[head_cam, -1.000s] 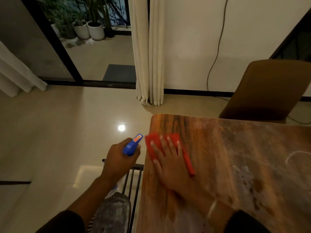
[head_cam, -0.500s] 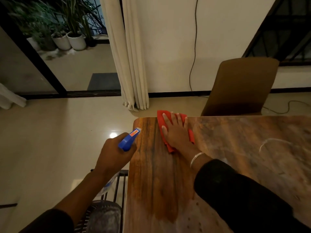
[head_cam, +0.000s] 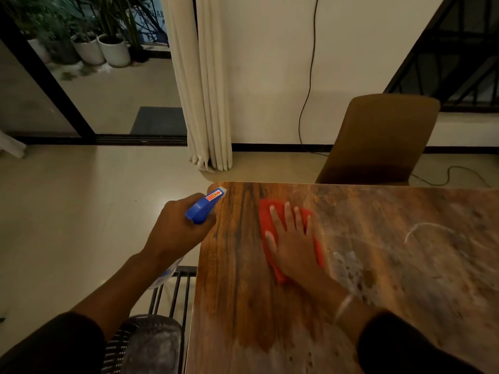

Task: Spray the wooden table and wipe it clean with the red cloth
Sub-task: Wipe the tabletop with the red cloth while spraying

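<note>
Head view: right hand (head_cam: 294,244) flat, pressing red cloth (head_cam: 266,217) on wooden desk (head_cam: 405,265), wiping; left hand (head_cam: 175,228) grips blue spray bottle (head_cam: 204,209). Next: dusty patch at 3 o'clock.

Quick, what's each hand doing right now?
Left hand: closed around the blue spray bottle, held beside the table edge.
Right hand: open, pressed flat on the red cloth on the wooden table.

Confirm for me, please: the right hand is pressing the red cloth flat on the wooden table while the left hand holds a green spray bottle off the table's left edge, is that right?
Almost. The spray bottle in the left hand has a blue head, not green, as the head view shows. The rest stands: the right hand presses the red cloth flat on the wooden table, and the bottle is off its left edge.
</note>
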